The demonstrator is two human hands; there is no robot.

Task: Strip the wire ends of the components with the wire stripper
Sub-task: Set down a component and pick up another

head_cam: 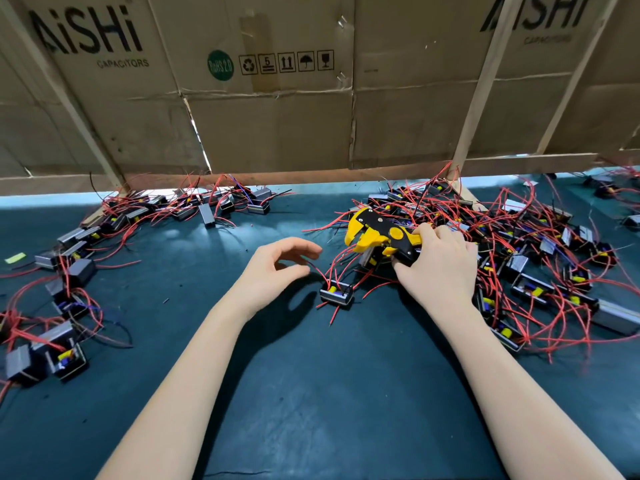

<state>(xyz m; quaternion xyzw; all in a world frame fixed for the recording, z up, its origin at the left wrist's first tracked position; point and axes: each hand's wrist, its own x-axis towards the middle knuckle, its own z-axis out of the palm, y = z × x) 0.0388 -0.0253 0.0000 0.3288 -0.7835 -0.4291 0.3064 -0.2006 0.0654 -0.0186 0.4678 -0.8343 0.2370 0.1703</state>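
My right hand [440,265] grips the handles of a yellow and black wire stripper [377,233], whose jaws point left over the edge of the right-hand pile. My left hand [277,268] hovers just left of it, fingers loosely curved and holding nothing. A single small black component [336,293] with yellow parts and red wires lies on the dark green mat [311,393], between the two hands. One of its red wires [317,270] arcs up toward my left fingertips; whether they touch it is unclear.
A dense pile of components with tangled red wires [512,258] spreads across the right. Other components [72,258] lie scattered along the left and at the back left [214,202]. A cardboard wall [277,98] on wooden slats closes the back.
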